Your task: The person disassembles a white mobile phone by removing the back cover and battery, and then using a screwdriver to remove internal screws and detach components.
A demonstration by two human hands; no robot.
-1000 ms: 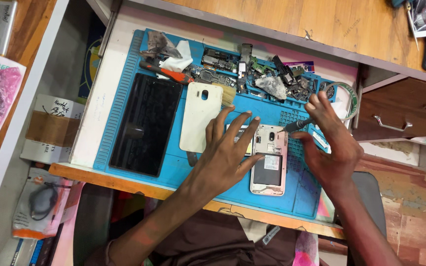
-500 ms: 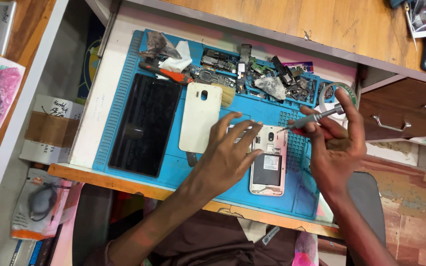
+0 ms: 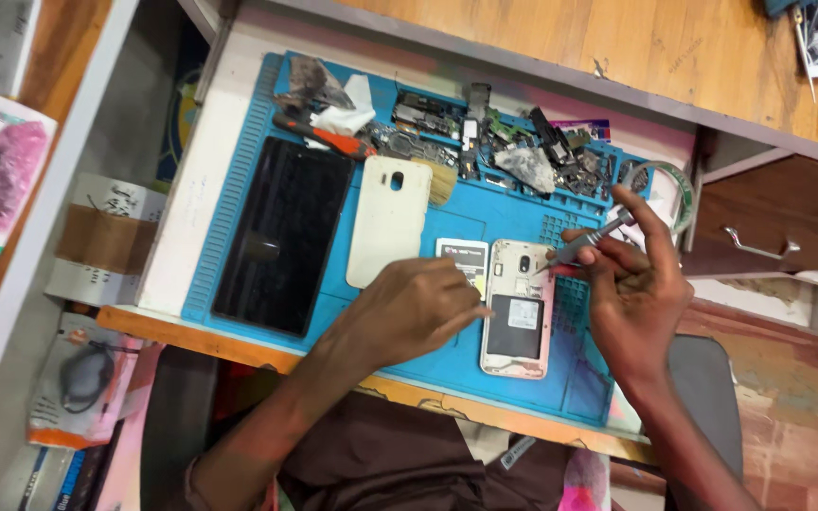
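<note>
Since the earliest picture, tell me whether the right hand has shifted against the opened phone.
Yes. The right hand with its slim tool rose from beside the opened phone toward the mat's far parts clutter; the tip now meets the phone's upper edge.
</note>
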